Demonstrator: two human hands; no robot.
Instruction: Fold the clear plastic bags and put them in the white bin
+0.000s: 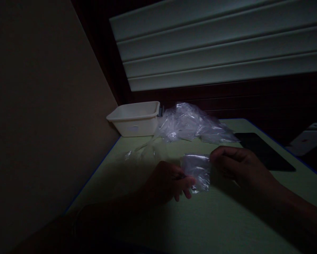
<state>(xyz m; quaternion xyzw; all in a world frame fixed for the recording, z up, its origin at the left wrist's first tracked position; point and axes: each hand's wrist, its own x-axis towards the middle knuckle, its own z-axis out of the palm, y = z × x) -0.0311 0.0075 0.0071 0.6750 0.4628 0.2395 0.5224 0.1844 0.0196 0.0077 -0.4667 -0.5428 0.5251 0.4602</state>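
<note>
A small clear plastic bag (198, 169) is held above the table between my two hands. My left hand (169, 180) grips its lower left side, thumb on top and some fingers beneath. At the upper right corner, my right hand (235, 164) pinches the bag's edge between thumb and finger. Something small and dark shows near the bag's bottom by my left thumb, too dim to name. Behind the hands lies a heap of clear plastic bags (187, 123). Flat clear plastic (148, 152) rests on the table left of the held bag.
A white plastic bin (139, 125) stands at the back left, against the wall. A dark flat mat or tablet (265, 151) lies on the right of the pale green table (201, 225), which has blue edges. A white object (310, 139) is beyond the right edge. The light is dim.
</note>
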